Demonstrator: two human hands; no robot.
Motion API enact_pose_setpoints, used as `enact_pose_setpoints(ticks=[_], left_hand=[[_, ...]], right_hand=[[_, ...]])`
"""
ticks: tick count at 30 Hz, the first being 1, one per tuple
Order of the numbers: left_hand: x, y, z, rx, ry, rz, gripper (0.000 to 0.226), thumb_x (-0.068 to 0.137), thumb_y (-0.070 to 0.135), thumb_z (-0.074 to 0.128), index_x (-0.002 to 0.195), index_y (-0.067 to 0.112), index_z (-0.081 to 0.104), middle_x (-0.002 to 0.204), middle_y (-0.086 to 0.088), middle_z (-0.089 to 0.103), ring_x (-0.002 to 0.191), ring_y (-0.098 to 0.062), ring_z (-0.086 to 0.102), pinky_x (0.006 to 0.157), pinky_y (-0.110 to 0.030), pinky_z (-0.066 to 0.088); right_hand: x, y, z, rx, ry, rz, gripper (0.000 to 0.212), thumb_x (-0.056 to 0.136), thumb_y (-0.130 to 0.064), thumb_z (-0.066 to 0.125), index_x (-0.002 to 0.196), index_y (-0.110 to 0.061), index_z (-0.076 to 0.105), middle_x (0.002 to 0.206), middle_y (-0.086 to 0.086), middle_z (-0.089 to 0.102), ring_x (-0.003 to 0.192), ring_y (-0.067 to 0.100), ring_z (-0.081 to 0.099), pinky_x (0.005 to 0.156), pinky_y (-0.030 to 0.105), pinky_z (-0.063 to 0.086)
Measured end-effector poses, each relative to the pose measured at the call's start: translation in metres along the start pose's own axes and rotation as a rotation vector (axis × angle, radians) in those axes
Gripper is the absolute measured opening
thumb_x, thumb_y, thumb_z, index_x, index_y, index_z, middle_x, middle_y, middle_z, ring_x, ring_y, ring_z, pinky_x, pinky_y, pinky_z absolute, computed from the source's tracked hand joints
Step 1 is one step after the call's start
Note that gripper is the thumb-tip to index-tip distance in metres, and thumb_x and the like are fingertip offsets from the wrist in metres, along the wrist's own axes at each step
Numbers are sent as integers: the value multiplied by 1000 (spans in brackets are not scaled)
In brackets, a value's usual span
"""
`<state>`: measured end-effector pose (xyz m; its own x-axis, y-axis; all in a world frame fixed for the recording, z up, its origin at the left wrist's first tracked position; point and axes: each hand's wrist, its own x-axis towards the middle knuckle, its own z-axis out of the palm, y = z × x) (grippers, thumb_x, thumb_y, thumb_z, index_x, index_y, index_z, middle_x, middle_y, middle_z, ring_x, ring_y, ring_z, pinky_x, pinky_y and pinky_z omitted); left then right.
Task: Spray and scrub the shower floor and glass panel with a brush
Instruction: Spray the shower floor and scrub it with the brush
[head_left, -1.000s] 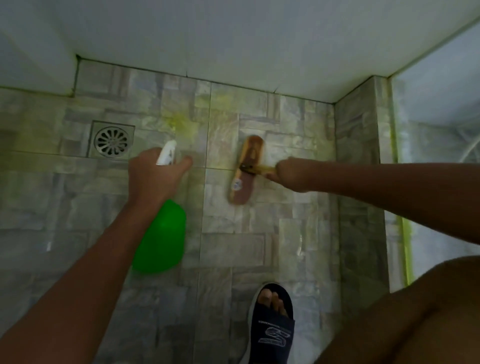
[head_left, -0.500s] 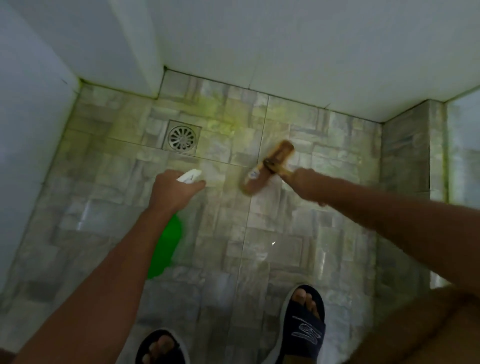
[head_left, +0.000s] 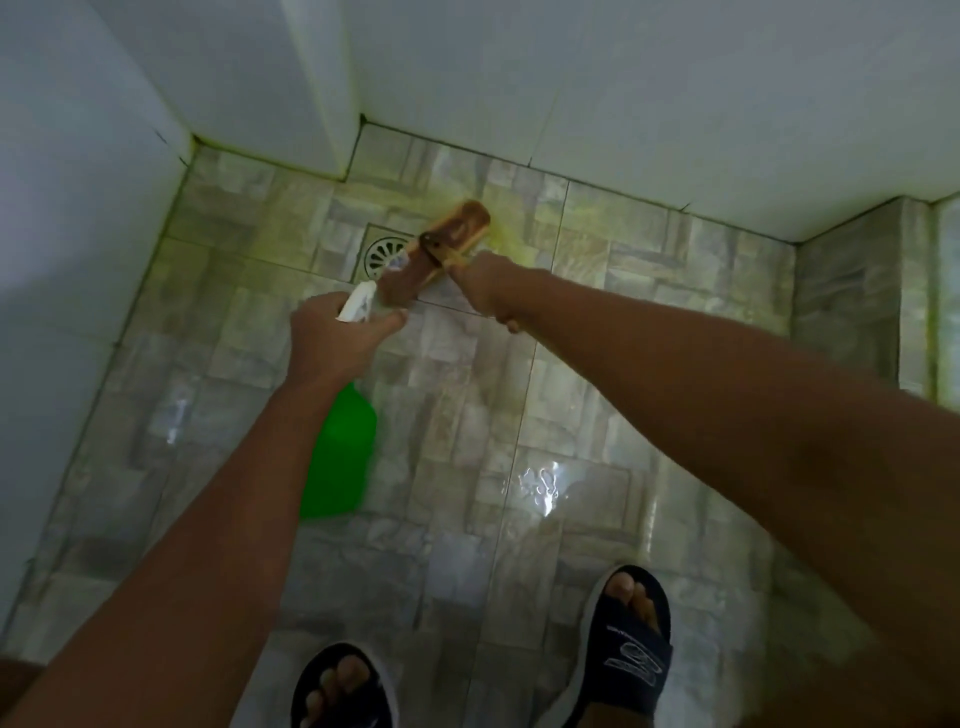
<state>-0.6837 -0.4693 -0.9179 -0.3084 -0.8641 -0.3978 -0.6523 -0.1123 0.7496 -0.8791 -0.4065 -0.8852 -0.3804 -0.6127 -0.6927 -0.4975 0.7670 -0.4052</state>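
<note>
On the wet grey stone-pattern tiled shower floor (head_left: 467, 415), a brown wooden scrub brush with a yellow handle (head_left: 434, 252) lay diagonally, its lower end over the round metal floor drain (head_left: 382, 252), yellow-green residue beside its upper end. Right hand (head_left: 491, 286) was clenched round the brush handle. Left hand (head_left: 337, 338) gripped the white trigger head of a green plastic spray bottle (head_left: 340, 457), bottle body hanging below the wrist. Two feet in dark blue slide sandals (head_left: 628, 660) stood near frame bottom. White walls (head_left: 623, 93) bordered the floor.
</note>
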Motion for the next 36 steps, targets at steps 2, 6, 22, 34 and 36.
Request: enact_pose_setpoints(ticks=[2,6,22,34,36], left_hand=[[0,6,4,10,-76,37,55,67,48,91,66,6,56,66,-18,55,59,-17,53,50,-45,60],[-5,22,24,4,-154,132,55,72,43,92,60,17,45,59,-2,42,56,-17,45,52,-33,48],[-9,54,85,-84,-65,179,68,65,61,78,67,-5,61,67,-28,64,55,-22,54,60,-51,55],[7,40,88,-22,23,-9,62,67,53,90,81,-1,65,81,-23,69,77,-42,72,63,-56,63],[8,43,82,-33,26,-54,51,71,44,92,78,2,65,78,-18,68,72,-34,72,58,-50,64]], right_hand=[[-13,27,-1,-36,-20,18,48,104,-46,29,124,-7,50,92,10,52,58,14,47,49,26,38],[-45,123,-15,-148,13,249,62,98,-61,29,111,-3,50,91,11,55,66,26,59,48,27,47],[-73,299,-132,-163,122,566,64,101,-51,31,132,1,51,116,26,56,110,39,55,89,40,41],[50,96,-127,-457,53,-31,62,102,-55,22,104,-4,57,98,15,57,79,27,58,68,29,39],[57,76,-109,-433,29,-85,59,105,-46,19,132,-3,50,123,23,54,108,35,58,73,31,42]])
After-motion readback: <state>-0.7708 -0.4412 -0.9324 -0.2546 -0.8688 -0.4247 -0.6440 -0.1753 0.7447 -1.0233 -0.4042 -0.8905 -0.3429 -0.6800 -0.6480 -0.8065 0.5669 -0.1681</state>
